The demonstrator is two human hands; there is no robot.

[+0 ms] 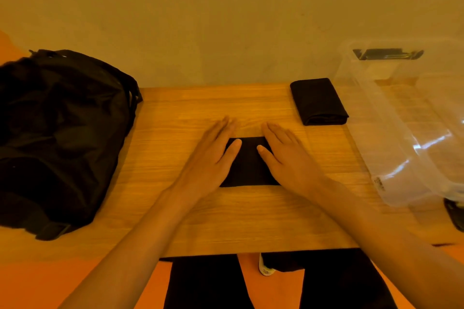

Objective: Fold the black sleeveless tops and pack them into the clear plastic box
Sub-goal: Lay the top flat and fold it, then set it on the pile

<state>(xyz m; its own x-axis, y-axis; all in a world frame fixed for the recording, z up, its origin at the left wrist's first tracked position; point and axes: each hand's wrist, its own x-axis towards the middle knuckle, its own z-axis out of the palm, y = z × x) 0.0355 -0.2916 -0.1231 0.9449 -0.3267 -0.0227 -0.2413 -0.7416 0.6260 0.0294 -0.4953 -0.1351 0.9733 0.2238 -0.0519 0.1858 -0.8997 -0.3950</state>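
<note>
Both flat: left hand (208, 158) and right hand (288, 160), fingers (222, 130) straight, press the folded black top (247, 165) onto the surface (226, 220). Risk — once released, the fold may spring open on the lift toward the clear plastic box (401, 132).

One black top (248, 164), folded into a small flat rectangle, lies at the middle of the table (251, 220), while a second folded top (319, 101) sits farther back, just beside the clear plastic box (401, 138) at the right.

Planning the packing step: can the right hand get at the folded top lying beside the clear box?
Probably yes: the folded top lies uncovered on the table beyond the right hand, which rests flat on a second top, with bare wood between them.
</note>
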